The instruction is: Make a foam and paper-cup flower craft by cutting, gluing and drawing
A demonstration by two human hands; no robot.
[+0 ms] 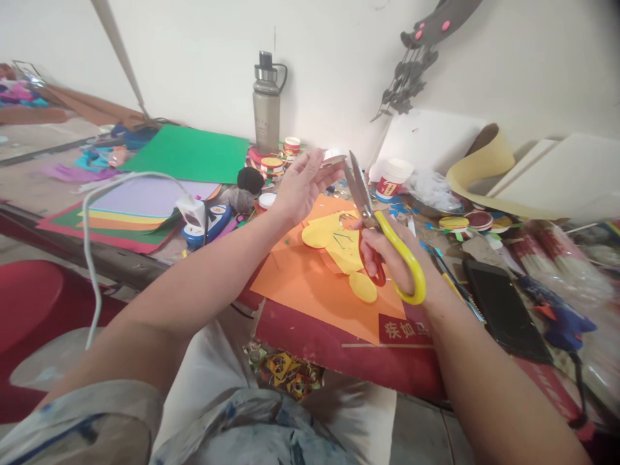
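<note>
My left hand (301, 187) is raised above the work area, its fingers closed on a small white round piece (334, 155) that looks like the cut-down base of a paper cup. In my right hand (394, 248) is a pair of scissors (404, 265) with one yellow and one red handle loop. The blades point up, slightly apart, with their tips close beside the white piece; I cannot tell whether they touch it. Below both hands, yellow paper cutouts (346, 248) with green marks and a yellow oval (363, 287) lie on an orange sheet (290, 284).
Coloured sheets (140, 197), a green sheet (188, 155) and a blue power strip (206, 227) lie left. A grey bottle (266, 110) stands by the wall. Paper cups (391, 177), a black phone (504, 310) and a blue glue gun (557, 316) are right. Scraps (285, 371) lie below.
</note>
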